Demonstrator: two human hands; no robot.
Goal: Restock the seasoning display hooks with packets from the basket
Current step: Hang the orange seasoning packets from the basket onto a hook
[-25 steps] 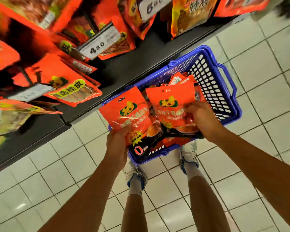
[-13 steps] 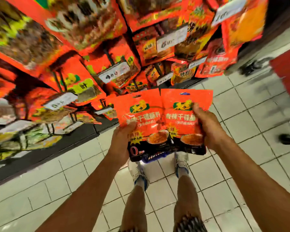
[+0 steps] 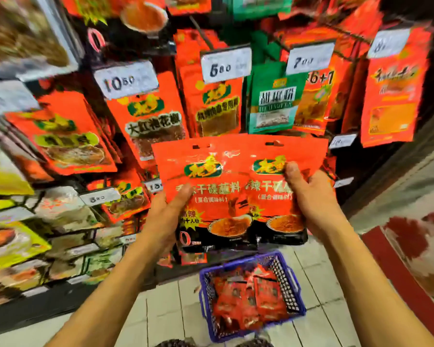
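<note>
Head view only. Basket [image 3: 295, 284] on the floor, many red packets in it, so I judge most of the restocking is left. Display hooks ahead already carry hanging packets behind price tags [image 3: 226, 62]. Two seasoning packets [image 3: 218, 186] held up side by side before the display, hang holes uppermost, neither on a hook yet. Left hand [image 3: 164, 219] grips the left packet's lower edge, thumb on its face; right hand [image 3: 311, 196] pinches the right packet, thumb in front. Both forearms extended upward.
</note>
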